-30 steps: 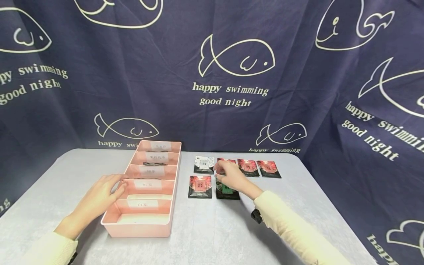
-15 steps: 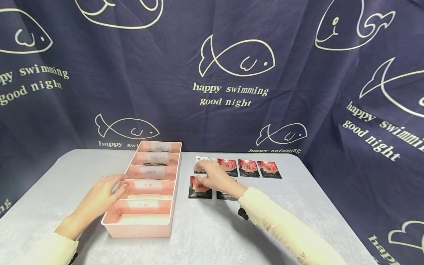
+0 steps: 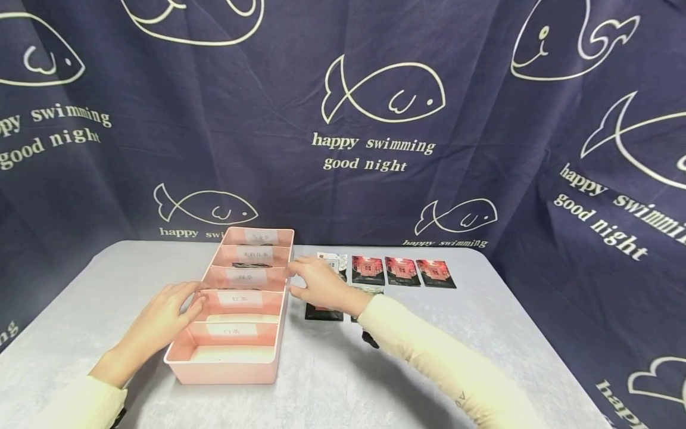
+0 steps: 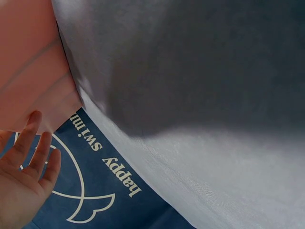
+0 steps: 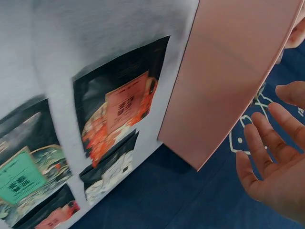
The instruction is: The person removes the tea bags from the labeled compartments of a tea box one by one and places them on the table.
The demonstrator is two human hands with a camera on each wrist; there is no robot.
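On the left of the table stands a long pink divided box [image 3: 225, 374] with a paper label in each compartment. My left hand [image 3: 161, 319] rests at its left rim; in the left wrist view the fingers [image 4: 40, 157] are loosely spread against the wall. My right hand [image 3: 324, 285] is at the right rim, fingertips near the green-tea compartment. Nothing shows in its palm [image 5: 286, 191], and its fingers are spread loosely. Beneath and behind it lie a red-and-black tea sachet [image 5: 125, 102], a green-labelled sachet [image 5: 21, 176] and a white-and-black sachet [image 5: 112, 171], each partly covered in the head view.
Three red-and-black sachets [image 3: 403, 272] lie in a row at the back right. Dark sachet edges [image 3: 252, 266] show in the rear compartments. A navy fish-print curtain [image 3: 375, 196] hangs behind the grey table [image 3: 321, 381].
My right hand has moved left, from over the sachets to the box's right rim, with nothing seen in it. My left hand and the box have stayed still.
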